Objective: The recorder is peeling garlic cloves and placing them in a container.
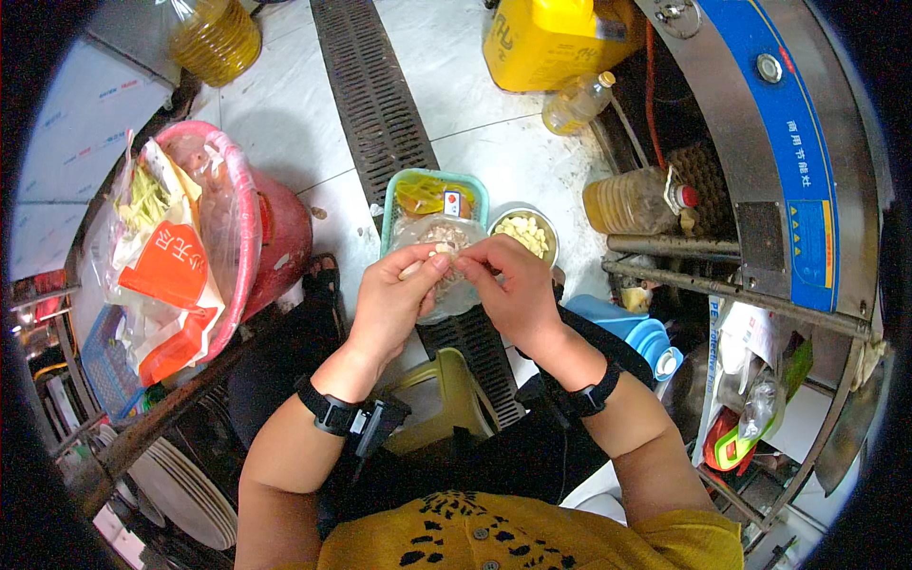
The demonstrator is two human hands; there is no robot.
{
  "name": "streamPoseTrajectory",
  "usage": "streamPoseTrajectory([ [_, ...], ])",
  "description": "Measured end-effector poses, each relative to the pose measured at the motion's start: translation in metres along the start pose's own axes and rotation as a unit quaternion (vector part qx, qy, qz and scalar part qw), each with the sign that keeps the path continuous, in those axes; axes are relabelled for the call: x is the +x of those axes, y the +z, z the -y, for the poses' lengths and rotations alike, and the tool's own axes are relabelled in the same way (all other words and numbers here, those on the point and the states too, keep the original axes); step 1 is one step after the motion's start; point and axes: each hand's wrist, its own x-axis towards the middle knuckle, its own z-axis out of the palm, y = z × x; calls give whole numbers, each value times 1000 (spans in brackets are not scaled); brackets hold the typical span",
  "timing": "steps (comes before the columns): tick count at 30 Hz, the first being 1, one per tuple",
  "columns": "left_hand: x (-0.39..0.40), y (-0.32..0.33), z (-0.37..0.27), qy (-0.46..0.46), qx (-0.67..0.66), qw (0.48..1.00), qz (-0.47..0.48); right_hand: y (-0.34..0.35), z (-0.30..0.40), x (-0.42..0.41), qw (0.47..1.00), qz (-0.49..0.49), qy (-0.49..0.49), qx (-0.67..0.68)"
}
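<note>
My left hand (395, 299) holds a small pale garlic clove (442, 249) between thumb and forefinger, with another pale piece (410, 270) in its curled fingers. Close against it, my right hand (514, 281) pinches at the same clove with thumb and forefinger. Below the hands, a clear plastic bag (456, 307) with brownish-white papery pieces rests over the near part of a green plastic basket (391, 203). A yellow-green package (431, 197) lies in the far part of the basket. Right of the basket stands a metal bowl (555, 246) of peeled garlic cloves (524, 234), partly hidden by my right hand.
A pink bin (281, 235) lined with plastic and full of waste stands left. A floor drain grate (377, 100) crosses the tiles. Oil bottles (627, 201) and a yellow jug (531, 50) stand right, near a steel stove (755, 142). Stacked plates (182, 491) are at lower left.
</note>
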Motion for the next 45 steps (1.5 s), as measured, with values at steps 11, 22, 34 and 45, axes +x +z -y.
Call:
streamPoseTrajectory([
  [11,1,-12,-7,-20,54,996,67,-3,-5,0,999,47,-15,12],
  [22,-3,-19,-14,-84,71,990,92,-1,-2,9,1000,-14,16,-18],
  [34,-3,-44,-25,-34,-23,999,-29,56,-110,-4,970,120,59,-203],
  [45,-1,-47,-15,-43,-2,999,29,54,-100,-6,975,75,105,-178],
])
